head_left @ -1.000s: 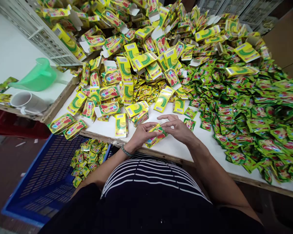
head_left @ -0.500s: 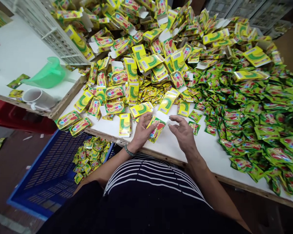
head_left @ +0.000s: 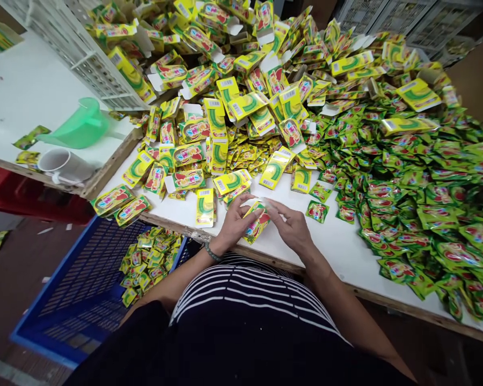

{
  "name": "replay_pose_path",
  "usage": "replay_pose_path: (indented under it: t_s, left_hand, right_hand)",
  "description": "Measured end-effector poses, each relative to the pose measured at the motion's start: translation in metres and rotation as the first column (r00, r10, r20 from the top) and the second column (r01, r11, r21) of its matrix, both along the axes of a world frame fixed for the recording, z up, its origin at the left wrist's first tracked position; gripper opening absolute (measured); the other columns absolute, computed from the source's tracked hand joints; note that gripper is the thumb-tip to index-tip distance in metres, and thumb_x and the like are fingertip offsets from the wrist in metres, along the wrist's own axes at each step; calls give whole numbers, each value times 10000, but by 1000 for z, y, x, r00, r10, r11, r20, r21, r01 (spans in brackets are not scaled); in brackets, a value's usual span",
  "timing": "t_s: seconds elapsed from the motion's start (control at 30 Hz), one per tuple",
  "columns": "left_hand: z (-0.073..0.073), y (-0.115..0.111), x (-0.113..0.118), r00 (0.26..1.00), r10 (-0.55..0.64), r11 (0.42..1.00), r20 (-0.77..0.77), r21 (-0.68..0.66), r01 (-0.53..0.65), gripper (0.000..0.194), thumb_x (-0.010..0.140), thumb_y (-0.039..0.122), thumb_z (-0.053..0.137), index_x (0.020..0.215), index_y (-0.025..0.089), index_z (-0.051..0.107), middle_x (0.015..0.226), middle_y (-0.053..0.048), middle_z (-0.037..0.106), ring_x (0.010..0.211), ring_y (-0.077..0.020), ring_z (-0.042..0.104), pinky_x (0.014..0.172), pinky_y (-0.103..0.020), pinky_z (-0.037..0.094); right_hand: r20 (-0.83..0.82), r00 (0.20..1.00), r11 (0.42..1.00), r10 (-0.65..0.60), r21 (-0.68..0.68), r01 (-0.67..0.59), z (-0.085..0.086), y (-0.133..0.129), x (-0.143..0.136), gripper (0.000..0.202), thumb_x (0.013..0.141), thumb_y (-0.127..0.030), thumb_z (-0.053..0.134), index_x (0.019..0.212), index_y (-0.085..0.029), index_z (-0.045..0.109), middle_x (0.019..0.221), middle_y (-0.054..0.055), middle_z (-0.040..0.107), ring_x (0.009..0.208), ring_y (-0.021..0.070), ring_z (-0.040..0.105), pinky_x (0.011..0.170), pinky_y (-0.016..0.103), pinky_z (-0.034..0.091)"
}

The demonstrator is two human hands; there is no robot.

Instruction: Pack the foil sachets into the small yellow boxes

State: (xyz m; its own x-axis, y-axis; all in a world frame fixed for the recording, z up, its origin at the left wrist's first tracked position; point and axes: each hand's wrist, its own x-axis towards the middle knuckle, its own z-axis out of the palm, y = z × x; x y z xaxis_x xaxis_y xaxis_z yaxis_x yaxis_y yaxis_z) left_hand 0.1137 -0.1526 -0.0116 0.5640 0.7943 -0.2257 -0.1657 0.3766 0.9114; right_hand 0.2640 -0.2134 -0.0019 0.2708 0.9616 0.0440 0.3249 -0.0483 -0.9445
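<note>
Left hand [head_left: 234,222] is holding a small yellow-green carton [head_left: 255,224], thumb lying across the printed front; right hand [head_left: 288,222] is reaching in from the right, its fingers meeting the carton's far right end, where a whitish flap is showing, partly hidden; hands are closing in on the same carton, close together; whether the right fingers are pinching or only touching, cannot tell. Carton is tilting over the near edge of the white table [head_left: 338,249], between the hands; a beaded bracelet [head_left: 213,252] is circling the left wrist.

Just beyond the hands, a yellow carton [head_left: 274,169] is lying flat with its barcodes up; another, an upright-looking carton [head_left: 205,207], is sitting left of the left hand near the table edge; two green packets [head_left: 317,210] are lying beyond the right hand; a big packet heap [head_left: 422,209] is filling the right side; a carton heap [head_left: 241,69] is covering the far side, some flaps hanging open.

On the left, a green scoop [head_left: 80,126] and a white mug [head_left: 64,165] are resting on a side surface [head_left: 14,96], the mug tipping over; a white plastic rack [head_left: 88,59] is leaning beyond them; below, at near left, a blue crate [head_left: 76,279] is holding loose packets [head_left: 148,260].
</note>
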Motion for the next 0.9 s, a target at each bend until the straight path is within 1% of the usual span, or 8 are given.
replay_pose_path:
  t_s: [0.1, 0.37, 0.5, 0.6, 0.67, 0.77, 0.83, 0.9]
  left_hand:
    - [0, 1, 0, 999, 47, 998, -14, -28, -48, 564, 678, 435, 776, 1098, 204, 478, 690, 27, 627, 608, -121, 590, 605, -238, 460]
    - [0, -1, -1, 999, 13, 996, -33, 84, -10, 555, 711, 427, 752, 1144, 167, 522, 769, -13, 668, 723, -142, 633, 715, -267, 490]
    - [-1, -1, -2, 997, 34, 988, -66, 154, -24, 555, 721, 414, 749, 1173, 162, 548, 823, -35, 688, 827, -166, 647, 796, -287, 493]
    - [0, 0, -2, 998, 34, 991, -43, 128, -28, 557, 717, 429, 749, 1175, 171, 564, 853, -44, 699, 840, -174, 649, 801, -293, 495]
    - [2, 1, -3, 1000, 22, 997, -12, 78, -21, 559, 717, 453, 745, 1170, 175, 570, 811, -33, 693, 780, -163, 643, 757, -286, 496]
    - [2, 1, -3, 1000, 21, 999, 24, 24, -21, 555, 705, 481, 747, 1139, 176, 584, 689, 7, 643, 650, -124, 592, 667, -255, 473]
    - [0, 0, -2, 999, 24, 1000, 26, 15, -24, 552, 695, 482, 755, 1126, 178, 591, 631, 30, 604, 593, -100, 546, 631, -236, 449]
    - [-1, -1, 1, 999, 31, 999, 17, 22, -31, 547, 699, 477, 751, 1131, 182, 594, 600, 43, 578, 571, -90, 514, 620, -226, 434]
  right_hand:
    - [-54, 999, 1000, 7, -7, -7, 3, -1, -9, 322, 891, -454, 526, 1031, -259, 741, 1084, 35, 734, 1039, 227, 660, 955, 409, 501]
    - [-313, 931, 982, -186, -84, 168, -14, 10, -12, 300, 771, -455, 678, 951, -231, 763, 975, 23, 761, 898, 219, 699, 896, 419, 546]
    - [-355, 922, 988, -154, -85, 133, -14, 13, -7, 280, 735, -453, 717, 913, -243, 770, 934, 11, 764, 893, 218, 694, 905, 413, 534]
    - [-398, 913, 995, -89, -74, 65, -10, 9, -7, 247, 790, -448, 662, 884, -247, 771, 873, 9, 760, 879, 217, 685, 894, 414, 528]
    - [-333, 940, 998, -68, -35, 60, -8, 4, -9, 252, 844, -433, 596, 893, -255, 768, 881, 17, 752, 889, 218, 670, 874, 413, 527]
    - [2, 995, 989, -100, 107, 99, -5, -4, -16, 259, 871, -391, 569, 1003, -262, 750, 926, 43, 742, 907, 225, 635, 860, 423, 514]
    - [217, 967, 976, -135, 198, 92, -5, -8, -21, 275, 865, -369, 579, 1065, -258, 732, 914, 59, 738, 889, 234, 619, 858, 436, 507]
    - [312, 937, 968, -158, 235, 85, -5, -8, -25, 290, 869, -361, 565, 1091, -257, 720, 904, 68, 736, 871, 239, 616, 840, 442, 512]
